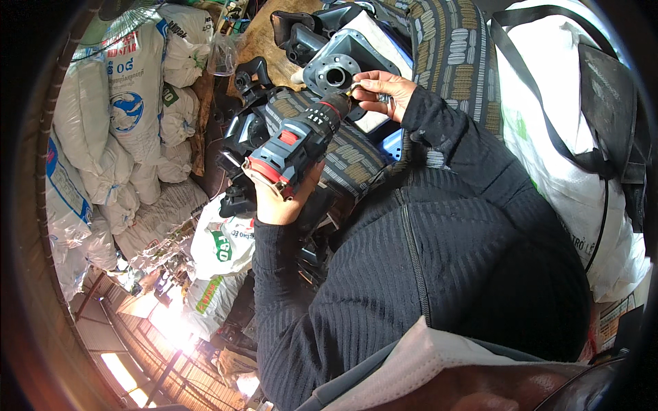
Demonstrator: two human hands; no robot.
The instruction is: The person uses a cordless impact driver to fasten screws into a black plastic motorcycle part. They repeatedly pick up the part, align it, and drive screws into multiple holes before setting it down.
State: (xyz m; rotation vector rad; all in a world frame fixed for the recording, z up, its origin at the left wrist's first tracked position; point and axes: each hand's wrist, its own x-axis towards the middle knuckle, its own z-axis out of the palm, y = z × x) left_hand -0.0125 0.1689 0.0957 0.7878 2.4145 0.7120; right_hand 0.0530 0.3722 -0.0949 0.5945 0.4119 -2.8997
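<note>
My left hand is wrapped round the handle of a cordless drill with a blue-grey and red body and a black chuck. The drill points up and to the right. At the chuck's front end, my right hand pinches a small yellowish piece between thumb and fingers; whether it is a bit or a screw I cannot tell. A ring shows on that hand. Just beyond the fingertips lies a grey metal part with a round socket and a flange with holes. It rests near my legs in patterned trousers.
Several dark metal parts are heaped left of the drill. Stuffed white sacks stand along the left. A large white bag with a black strap is close on my right. A brown board lies at the far side.
</note>
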